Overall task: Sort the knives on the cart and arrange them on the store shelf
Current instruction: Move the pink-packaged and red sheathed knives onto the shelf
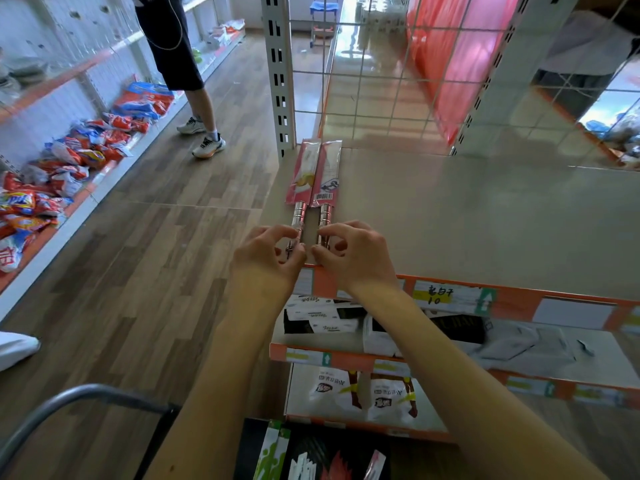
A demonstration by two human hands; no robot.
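On the top shelf (450, 220), along its left edge: two knives side by side, sleeves touching, steel handles just apart and pointing near, sleeved blades pointing far. Item one, the left knife (300, 178), pink sleeve; the left grip (266, 251) pinches its handle end between curled fingers and thumb. Item two, the right knife (328, 178), barcoded sleeve; the right grip (356, 254) pinches its handle likewise. Near, below: cart (69, 398) with more sleeved knives (277, 452).

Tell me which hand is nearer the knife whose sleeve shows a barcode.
Right. The right hand pinches the metal handle of the barcode knife; the left hand is just to its left, pinching the handle of the other knife beside it.
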